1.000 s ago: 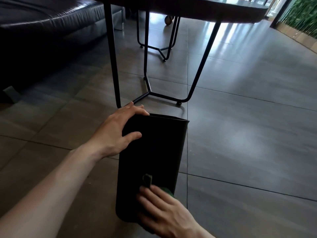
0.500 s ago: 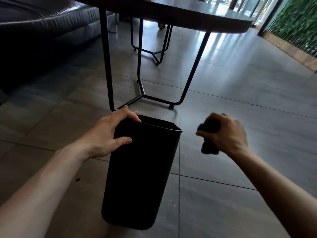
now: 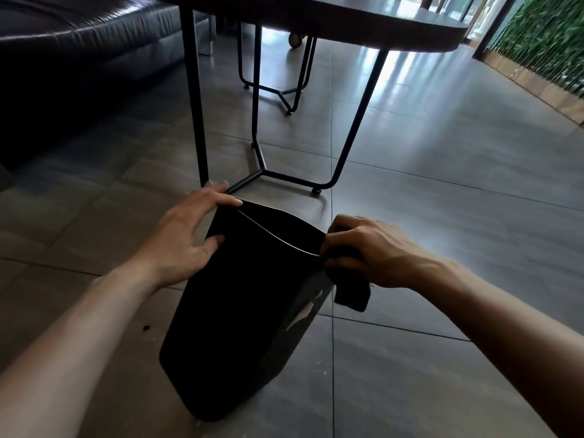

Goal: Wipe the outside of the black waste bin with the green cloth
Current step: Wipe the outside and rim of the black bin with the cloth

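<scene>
**Cloth carried up from lower wall to rim corner of bin**

The right hand [image 3: 373, 251], low on the near wall of the black waste bin [image 3: 240, 311] a second ago, now sits at the bin's right rim corner; its fingers are clenched on the green cloth [image 3: 350, 290], which reads dark here, its tail hanging beside the bin; the left hand [image 3: 189, 235] stays on the left rim, fingers spread, thumb pressed on the wall; judgement: near face done, rim and right side next. The bin stands tilted on the grey tiled floor [image 3: 442, 358]; beyond the bin, a metal-legged desk [image 3: 347, 23]; left of it, a dark sofa [image 3: 79, 52]; crumbs on floor left of the bin.
</scene>
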The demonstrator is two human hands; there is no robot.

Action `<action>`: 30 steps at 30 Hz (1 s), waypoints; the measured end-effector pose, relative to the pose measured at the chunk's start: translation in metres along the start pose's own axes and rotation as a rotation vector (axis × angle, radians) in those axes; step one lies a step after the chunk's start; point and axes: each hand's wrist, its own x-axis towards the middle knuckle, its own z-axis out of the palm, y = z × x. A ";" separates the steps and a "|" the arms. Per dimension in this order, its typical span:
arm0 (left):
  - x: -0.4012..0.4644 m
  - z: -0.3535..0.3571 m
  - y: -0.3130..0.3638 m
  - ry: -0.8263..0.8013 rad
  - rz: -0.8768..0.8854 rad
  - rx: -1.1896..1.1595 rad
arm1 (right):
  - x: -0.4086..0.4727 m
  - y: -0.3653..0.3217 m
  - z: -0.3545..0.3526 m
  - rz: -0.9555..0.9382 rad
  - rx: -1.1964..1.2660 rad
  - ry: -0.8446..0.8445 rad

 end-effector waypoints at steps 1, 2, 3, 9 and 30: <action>0.001 0.002 0.002 0.040 0.017 -0.004 | 0.000 -0.006 -0.004 -0.007 0.008 0.005; 0.002 0.004 0.005 0.073 0.041 -0.025 | 0.002 -0.011 -0.009 -0.011 0.004 0.012; 0.003 0.007 0.010 0.092 0.074 -0.049 | 0.004 -0.015 -0.013 -0.010 -0.009 0.018; 0.004 0.039 0.032 -0.129 0.217 -0.007 | 0.021 -0.031 -0.018 0.052 -0.080 0.014; -0.006 0.037 -0.008 -0.133 -0.029 0.078 | -0.032 -0.094 0.168 0.132 0.117 0.663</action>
